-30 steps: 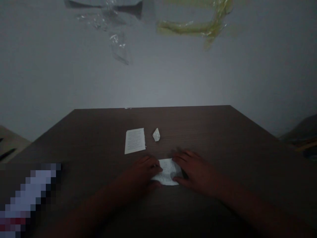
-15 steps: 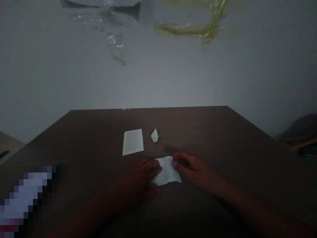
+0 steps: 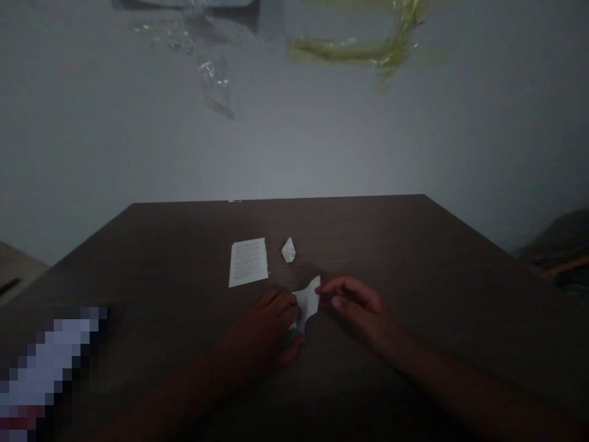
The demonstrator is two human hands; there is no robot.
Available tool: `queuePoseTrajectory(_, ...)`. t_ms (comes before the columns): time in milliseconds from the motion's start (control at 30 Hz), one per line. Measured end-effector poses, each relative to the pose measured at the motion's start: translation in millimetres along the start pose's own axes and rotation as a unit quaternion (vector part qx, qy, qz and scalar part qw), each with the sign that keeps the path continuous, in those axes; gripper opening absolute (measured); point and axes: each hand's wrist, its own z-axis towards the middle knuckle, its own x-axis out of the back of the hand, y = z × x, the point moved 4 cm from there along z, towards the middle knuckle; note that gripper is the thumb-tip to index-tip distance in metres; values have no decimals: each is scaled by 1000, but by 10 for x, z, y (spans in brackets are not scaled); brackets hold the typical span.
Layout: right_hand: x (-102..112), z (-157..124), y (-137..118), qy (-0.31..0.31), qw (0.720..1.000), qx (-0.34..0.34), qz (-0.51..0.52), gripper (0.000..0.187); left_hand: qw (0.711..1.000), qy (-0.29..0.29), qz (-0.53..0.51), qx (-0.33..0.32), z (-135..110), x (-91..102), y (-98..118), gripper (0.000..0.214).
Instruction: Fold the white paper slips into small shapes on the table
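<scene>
A small sheet of printed paper (image 3: 310, 302) is under my hands near the middle of the table. My left hand (image 3: 273, 319) grips its left part, fingers bent over it and thumb at the near side. The paper's right side stands up in a curve, showing a paler face. At that raised edge is my right hand (image 3: 354, 307), its index fingertip touching the paper while the thumb stays apart from it. Beyond the hands lie a crumpled or folded white paper piece (image 3: 288, 250) and a flat stack of printed paper (image 3: 248, 262).
The dark wooden table (image 3: 368, 233) meets a pale wall (image 3: 294, 141) with clear and yellow tape (image 3: 345, 50) stuck on it. At the left front lies a pixelated, bright object (image 3: 50, 362). Dark items (image 3: 561, 252) sit past the table's right edge.
The sheet's right side has been lifted and bent up toward the left. My right hand's fingertips have moved slightly left with it; my left hand stays on the paper.
</scene>
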Motion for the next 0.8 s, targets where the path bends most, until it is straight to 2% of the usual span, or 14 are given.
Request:
queuePoseTrajectory(133, 16, -4, -124, 11, 983, 141, -117, 11, 1000, -5, -6, -28, -19, 24, 38, 29)
queuePoseTrajectory(267, -91, -10, -167, -39, 948, 190, -254, 10, 998, -23, -6, -61, -36, 5, 80, 38)
queuePoseTrajectory(333, -123, -8, -154, -50, 933, 187, -303, 13, 997, -21, -1, -68, -51, -17, 69, 37)
queuePoseTrajectory(433, -98, 5, -121, -31, 916, 160, -367, 16, 997, -10, 2, -76, -70, -50, 28, 40)
queuePoseTrajectory(600, -26, 8, -118, -16, 879, 94, -466, 10, 998, -8, -2, -59, -69, -26, -1, 44)
queuePoseTrajectory(667, -51, -7, -158, -35, 879, 90, -468, 15, 998, -13, -8, -58, -67, -1, 14, 50)
queuePoseTrajectory(800, -161, -40, -261, -90, 898, 139, -407, 23, 998, -28, 10, -56, -64, -17, 6, 49)
